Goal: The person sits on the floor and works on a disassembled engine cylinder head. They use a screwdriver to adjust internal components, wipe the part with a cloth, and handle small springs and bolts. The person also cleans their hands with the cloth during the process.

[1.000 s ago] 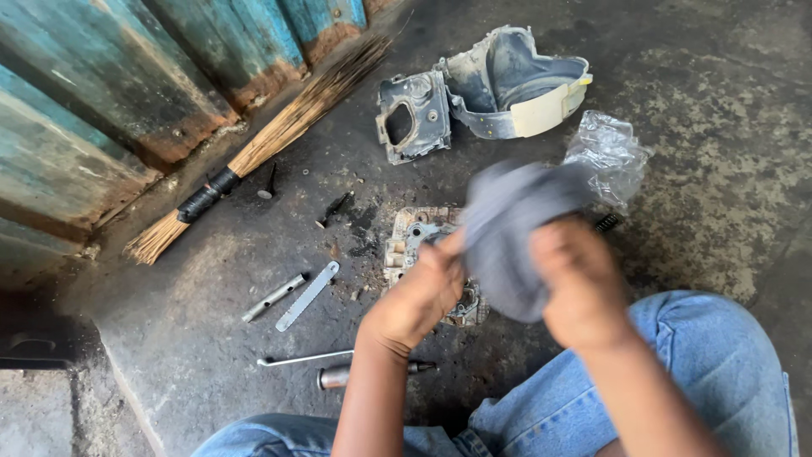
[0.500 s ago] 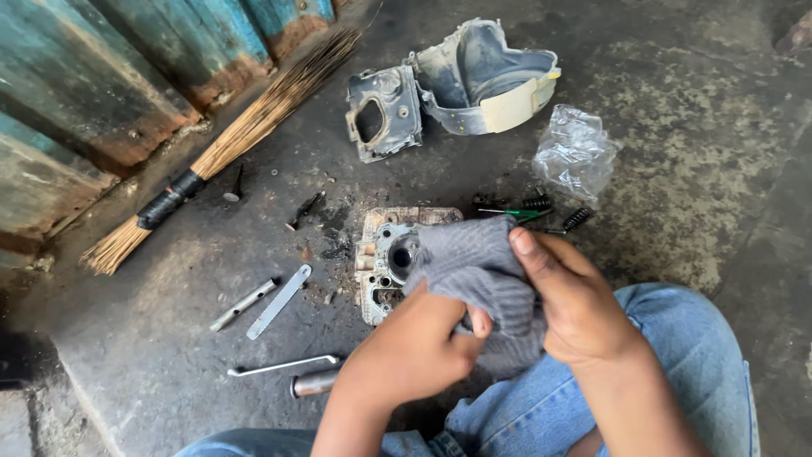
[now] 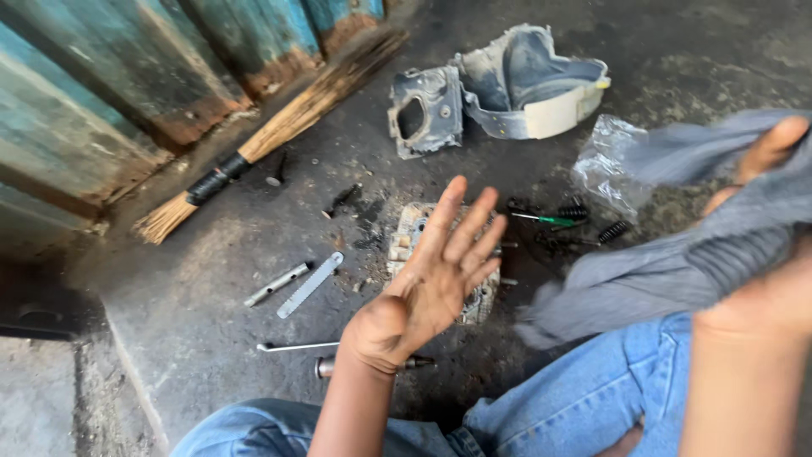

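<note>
My left hand (image 3: 431,275) is held flat and open, palm up, fingers spread, above a dirty metal engine part (image 3: 404,239) lying on the dark floor. My right hand (image 3: 765,220) is off to the right, gripping a grey cloth (image 3: 660,271) that drapes down and left over my blue-jeaned knee (image 3: 584,398). The cloth is blurred from motion. Most of the engine part is hidden behind my left hand.
A broom (image 3: 271,135) lies by a worn teal wooden door (image 3: 101,93). A grey plastic housing (image 3: 516,89), a clear plastic bag (image 3: 609,161), a green-handled screwdriver (image 3: 541,219), springs (image 3: 613,230), a flat metal strip (image 3: 309,284), a tube socket (image 3: 277,284) and a rod (image 3: 296,346) lie scattered.
Both hands were rubbing the cloth over the engine part. My right hand has now pulled the cloth away to the right, and my left hand has let go and opened.
</note>
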